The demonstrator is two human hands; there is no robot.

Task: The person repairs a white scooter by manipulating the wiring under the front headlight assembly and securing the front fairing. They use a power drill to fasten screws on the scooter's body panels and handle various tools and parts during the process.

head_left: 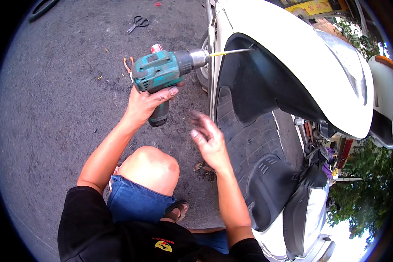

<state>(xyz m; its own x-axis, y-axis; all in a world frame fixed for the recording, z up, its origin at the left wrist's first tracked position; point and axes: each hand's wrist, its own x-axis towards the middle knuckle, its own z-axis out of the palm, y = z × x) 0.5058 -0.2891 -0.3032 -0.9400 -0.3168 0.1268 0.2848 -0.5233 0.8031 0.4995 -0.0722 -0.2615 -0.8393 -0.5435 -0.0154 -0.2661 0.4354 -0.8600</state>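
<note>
My left hand [145, 104] is wrapped round the grip of a teal and black cordless drill [159, 70]. From its chuck a long thin screwdriver bit [231, 52], yellow near the chuck, runs right to the upper part of the black inner panel [251, 83] of a white scooter [288, 39]. Whether the tip sits in a screw is too small to tell. Below and right of the drill, my right hand [210, 139] is held in the air beside the scooter's footboard [249, 135]. It is empty, thumb apart, its fingertips a little blurred.
Dark-handled scissors [138, 24] lie on the asphalt [65, 109] at the far left. Orange-handled pliers [127, 65] and a red-and-white can [156, 47] show partly behind the drill. The scooter's black seat [270, 187] is at the lower right. My bent knee [150, 170] is below the drill.
</note>
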